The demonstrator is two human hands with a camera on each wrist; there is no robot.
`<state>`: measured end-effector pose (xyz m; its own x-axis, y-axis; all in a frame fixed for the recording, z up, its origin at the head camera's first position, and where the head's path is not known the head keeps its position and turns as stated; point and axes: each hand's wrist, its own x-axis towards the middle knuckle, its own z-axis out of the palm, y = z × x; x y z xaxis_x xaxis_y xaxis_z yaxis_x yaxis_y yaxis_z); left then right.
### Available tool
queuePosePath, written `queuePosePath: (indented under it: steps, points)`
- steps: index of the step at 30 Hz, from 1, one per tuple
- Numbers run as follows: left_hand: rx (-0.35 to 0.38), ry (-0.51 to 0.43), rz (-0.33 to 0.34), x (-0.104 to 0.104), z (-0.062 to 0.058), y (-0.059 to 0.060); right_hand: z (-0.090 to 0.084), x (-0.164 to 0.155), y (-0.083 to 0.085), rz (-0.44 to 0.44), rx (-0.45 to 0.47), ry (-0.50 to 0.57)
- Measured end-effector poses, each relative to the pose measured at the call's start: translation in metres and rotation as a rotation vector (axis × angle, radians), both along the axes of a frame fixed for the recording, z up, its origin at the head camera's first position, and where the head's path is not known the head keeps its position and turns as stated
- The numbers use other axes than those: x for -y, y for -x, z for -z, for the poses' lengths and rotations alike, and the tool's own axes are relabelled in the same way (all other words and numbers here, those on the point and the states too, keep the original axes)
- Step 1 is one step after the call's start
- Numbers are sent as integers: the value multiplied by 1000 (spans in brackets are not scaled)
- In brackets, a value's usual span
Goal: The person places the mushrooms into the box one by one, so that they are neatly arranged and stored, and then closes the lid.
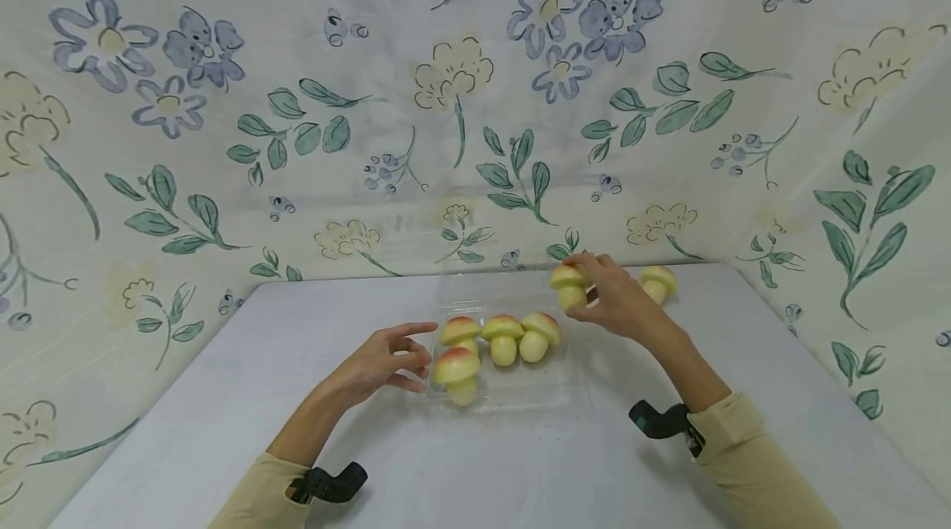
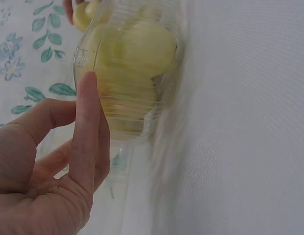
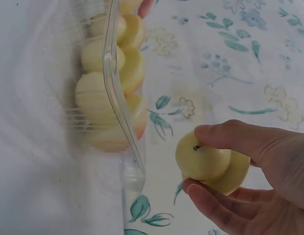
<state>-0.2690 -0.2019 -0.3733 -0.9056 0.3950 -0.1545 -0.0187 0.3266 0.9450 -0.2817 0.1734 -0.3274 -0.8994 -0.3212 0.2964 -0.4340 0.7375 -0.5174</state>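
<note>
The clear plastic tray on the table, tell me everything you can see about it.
The clear plastic tray is a shallow, see-through container with ribbed walls and a thin raised rim, lying flat on the white table. Four mushroom-shaped toys with reddish-yellow caps stand inside, at its left and far parts. The left hand touches its left edge with its fingertips. The right hand holds a fifth mushroom just above its far right corner.

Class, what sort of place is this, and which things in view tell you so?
Probably a staged tabletop set, not a kitchen: floral cloth hung as backdrop, a plain white table, and mushroom-shaped buns in a clear plastic tray.
</note>
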Motion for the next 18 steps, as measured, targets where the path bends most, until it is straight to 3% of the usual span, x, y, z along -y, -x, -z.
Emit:
queuePosePath:
  steps: [18]
  points:
    - [10, 2, -12, 0, 3, 3, 6, 18, -8, -127, -24, 18]
